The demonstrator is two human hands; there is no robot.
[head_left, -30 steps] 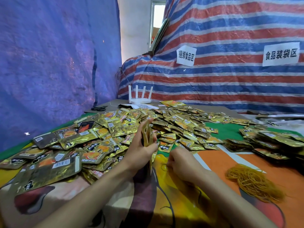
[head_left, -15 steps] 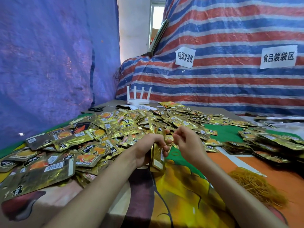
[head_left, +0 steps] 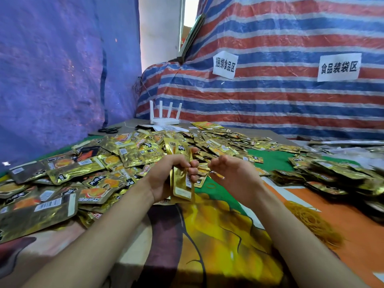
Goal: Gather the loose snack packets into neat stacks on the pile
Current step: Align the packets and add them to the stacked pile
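My left hand grips an upright bundle of gold snack packets above the colourful table cloth, fingers curled round its middle. My right hand is just to the right of the bundle with its fingers curled, and seems to pinch a thin rubber band stretched toward the bundle. A big loose pile of gold packets spreads to the left and behind. Bundled packets lie stacked at the right.
A heap of yellow rubber bands lies at the right front, and one loose band by my right hand. A white router and scissors sit at the table's back. Tarpaulin walls close in left and behind.
Both hands rose from the cloth. My left hand turned the bundle upright and closed round it; my right hand came up beside it from the table.
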